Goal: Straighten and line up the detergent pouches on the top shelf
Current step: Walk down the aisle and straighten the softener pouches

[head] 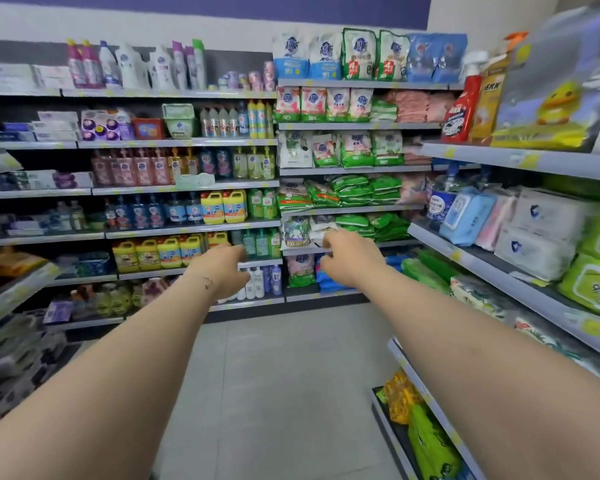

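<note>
White, green, blue detergent pouches point(368, 55) stand on top shelf point(361, 84); left hand point(226, 268), right hand point(347, 258) relaxed, empty.

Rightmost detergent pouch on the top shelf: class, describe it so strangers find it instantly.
Take the facing wall's right bay, top shelf. The rightmost detergent pouch ends that row. It is glossy blue; its one blue twin stands left of it.

Open aisle floor point(284, 358) lies ahead, bare wall point(326, 10) tops the detergent pouches point(359, 55), side shelf point(499, 157) crowds the right.
</note>
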`<action>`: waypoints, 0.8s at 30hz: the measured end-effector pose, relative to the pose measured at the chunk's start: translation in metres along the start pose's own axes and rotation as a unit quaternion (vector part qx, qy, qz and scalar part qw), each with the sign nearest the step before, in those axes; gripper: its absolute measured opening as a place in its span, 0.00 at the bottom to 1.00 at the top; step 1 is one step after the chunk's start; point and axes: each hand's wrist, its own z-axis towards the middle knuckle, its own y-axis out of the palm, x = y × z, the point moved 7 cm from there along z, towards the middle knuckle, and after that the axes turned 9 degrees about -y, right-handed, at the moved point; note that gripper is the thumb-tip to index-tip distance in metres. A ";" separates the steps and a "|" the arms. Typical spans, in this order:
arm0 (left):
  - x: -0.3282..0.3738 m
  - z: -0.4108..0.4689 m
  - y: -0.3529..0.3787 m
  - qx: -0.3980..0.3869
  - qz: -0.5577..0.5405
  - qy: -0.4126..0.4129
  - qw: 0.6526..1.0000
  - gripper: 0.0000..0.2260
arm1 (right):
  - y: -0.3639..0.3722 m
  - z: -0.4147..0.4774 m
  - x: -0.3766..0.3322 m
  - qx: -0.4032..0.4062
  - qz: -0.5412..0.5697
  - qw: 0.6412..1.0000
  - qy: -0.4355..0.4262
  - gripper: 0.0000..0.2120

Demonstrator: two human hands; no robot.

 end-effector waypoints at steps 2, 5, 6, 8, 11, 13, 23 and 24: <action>0.015 0.036 0.013 -0.010 0.001 0.014 1.000 0.18 | 0.013 0.024 0.017 0.001 -0.005 1.000 0.001 0.13; 0.036 0.089 0.036 -0.028 0.006 0.034 0.999 0.19 | 0.035 0.060 0.050 0.001 -0.001 1.000 0.018 0.13; 0.042 0.106 0.044 -0.034 0.008 0.040 0.999 0.18 | 0.043 0.072 0.063 0.000 0.003 1.000 0.027 0.12; 0.050 0.140 0.059 -0.040 0.009 0.043 0.998 0.18 | 0.059 0.100 0.088 -0.003 -0.003 0.999 0.035 0.12; 0.060 0.190 0.078 -0.043 0.016 0.045 0.998 0.18 | 0.076 0.144 0.122 -0.009 -0.013 0.999 0.042 0.12; 0.067 0.227 0.089 -0.049 0.019 0.042 0.998 0.18 | 0.088 0.176 0.146 -0.014 -0.011 0.999 0.047 0.12; 0.132 0.430 0.101 -0.035 -0.005 0.033 0.999 0.17 | 0.112 0.352 0.284 -0.008 -0.036 0.997 0.066 0.13; 0.134 0.447 0.105 -0.028 -0.009 0.029 0.999 0.17 | 0.116 0.366 0.297 -0.003 -0.033 0.997 0.072 0.13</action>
